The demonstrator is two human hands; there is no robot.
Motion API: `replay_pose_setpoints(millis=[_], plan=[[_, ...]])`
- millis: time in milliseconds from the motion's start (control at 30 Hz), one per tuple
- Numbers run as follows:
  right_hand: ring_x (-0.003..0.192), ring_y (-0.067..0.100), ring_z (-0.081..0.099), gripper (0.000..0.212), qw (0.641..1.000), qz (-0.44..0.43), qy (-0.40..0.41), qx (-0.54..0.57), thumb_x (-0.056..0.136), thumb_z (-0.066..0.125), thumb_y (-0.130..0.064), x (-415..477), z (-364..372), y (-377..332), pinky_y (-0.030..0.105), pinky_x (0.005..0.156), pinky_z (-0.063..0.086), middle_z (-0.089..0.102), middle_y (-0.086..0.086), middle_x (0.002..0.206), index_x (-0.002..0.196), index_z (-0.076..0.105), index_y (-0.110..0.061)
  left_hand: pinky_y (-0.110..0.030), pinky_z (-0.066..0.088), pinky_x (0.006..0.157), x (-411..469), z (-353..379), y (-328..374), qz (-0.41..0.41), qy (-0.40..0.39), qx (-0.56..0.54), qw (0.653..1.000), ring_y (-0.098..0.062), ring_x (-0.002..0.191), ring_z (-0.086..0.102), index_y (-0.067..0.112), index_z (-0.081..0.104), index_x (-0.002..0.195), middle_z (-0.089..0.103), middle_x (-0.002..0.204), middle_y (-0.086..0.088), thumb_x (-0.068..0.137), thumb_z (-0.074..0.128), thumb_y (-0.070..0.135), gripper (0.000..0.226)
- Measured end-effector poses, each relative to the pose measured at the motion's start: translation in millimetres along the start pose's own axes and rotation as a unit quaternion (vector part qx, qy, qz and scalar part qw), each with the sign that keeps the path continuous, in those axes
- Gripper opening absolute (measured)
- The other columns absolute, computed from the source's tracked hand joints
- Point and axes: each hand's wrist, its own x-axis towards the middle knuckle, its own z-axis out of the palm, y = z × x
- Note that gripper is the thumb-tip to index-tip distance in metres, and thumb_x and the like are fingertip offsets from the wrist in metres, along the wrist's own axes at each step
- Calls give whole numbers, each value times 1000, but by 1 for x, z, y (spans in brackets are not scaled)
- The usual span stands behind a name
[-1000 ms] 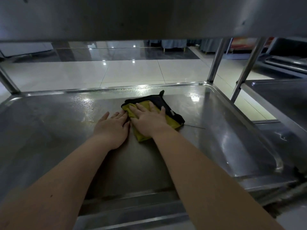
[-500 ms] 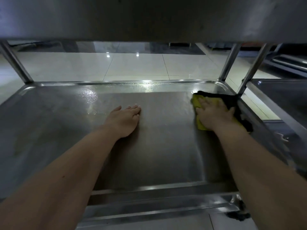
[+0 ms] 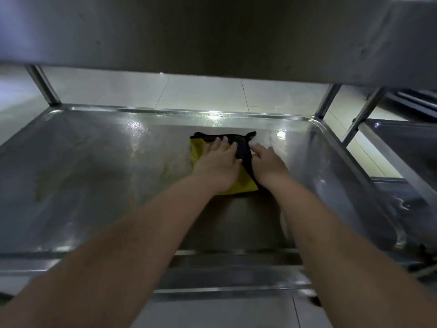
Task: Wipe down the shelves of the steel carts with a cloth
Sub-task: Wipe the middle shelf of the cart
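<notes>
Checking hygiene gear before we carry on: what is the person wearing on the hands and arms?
Nothing shows. The left hand and right hand are bare: no gloves, no rings visible. The left forearm and right forearm are bare to the frame edge: no sleeves, watch or bands.

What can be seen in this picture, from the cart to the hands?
Flat stainless-steel cart shelf with raised rim: one, shiny grey, fills the middle.
Folded yellow-and-black cleaning cloth: one, on that shelf, right of centre, toward the back.
Steel upper shelf: one, grey, overhead.
Round steel upright posts: two, silver, at this cart's rear corners.
Second steel cart: one, dark grey, at the right edge.
Glossy tiled floor: pale, beyond the cart.
Left hand: one, pressed flat on the cloth.
Right hand: one, fingers extended, at the cloth's right edge.
</notes>
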Motion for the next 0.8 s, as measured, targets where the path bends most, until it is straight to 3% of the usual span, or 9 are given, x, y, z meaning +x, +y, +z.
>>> replay_pose_setpoints(millis=[67,233,433,533,633,800], plan=[[147,26,18,46,999,-12,-31,-33,105,24,-25,-3,8,16,37,119,9,24,6,159,152,27,-28,-43,-5,120,3,14,13,3,-21,37,999,-20,150,-7,25,2,156,-5,163,-3,104,18,41,56],[148,20,16,49,999,-28,3,-28,106,22,-38,3,13,28,33,119,6,22,1,161,154,24,-27,-55,-16,114,3,12,-17,-28,-14,67,997,-22,149,-10,48,3,151,-7,162,10,98,14,60,56],[150,22,7,60,981,-56,-19,-187,100,25,-54,5,19,33,41,120,4,8,-5,163,155,15,-32,-62,-11,113,-15,-20,-131,-149,-10,83,985,-26,150,-6,57,6,147,-3,162,14,87,11,79,64],[150,23,2,60,977,-46,-28,-207,100,21,-56,4,22,28,45,121,1,2,-5,164,155,9,-35,-70,-6,110,-22,-24,-149,-174,-20,89,981,-27,150,-6,60,4,145,-4,162,17,86,11,79,62],[150,27,-5,56,975,-30,-54,-213,101,17,-53,4,24,21,53,119,-4,-4,-9,163,154,3,-42,-73,-1,108,-16,-21,-127,-158,-29,75,984,-30,149,-8,60,4,145,-5,162,16,86,13,79,63],[150,28,-8,53,974,-30,-43,-221,103,13,-47,0,25,22,55,118,-4,-8,-10,163,154,1,-40,-74,-4,106,-2,3,-36,-32,-43,102,993,-31,149,-11,58,2,146,-7,162,15,88,13,77,62]])
